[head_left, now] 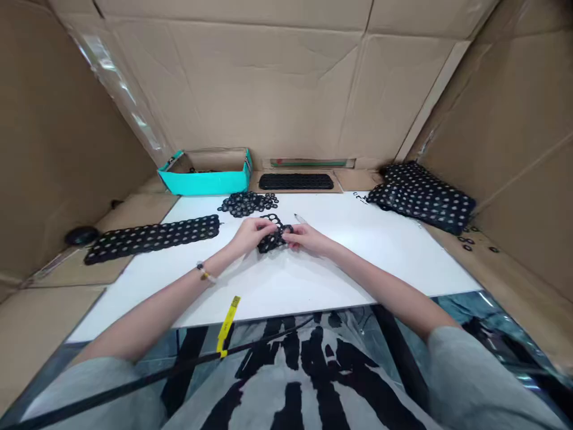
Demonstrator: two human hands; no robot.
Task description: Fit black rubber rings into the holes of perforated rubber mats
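Note:
A small black piece of joined rings (267,243) is held between both hands over the middle of the white board (277,286). My left hand (254,234) pinches its upper left side with thumb and forefinger. From the right, my right hand (306,237) pinches the piece's right end, where a ring shows at the fingertips. A thin pointed tool (299,218) lies or sticks out just behind my right hand; the rest of it is hidden. Beyond my hands lies a heap of loose black rings (244,203).
A turquoise box (206,183) stands at the back left. Strips of joined black rings lie at the left (156,240) and at the back (295,181). A larger black ring mesh (421,194) rests at the right, near loose rings (467,243). Cardboard walls (250,83) enclose the board.

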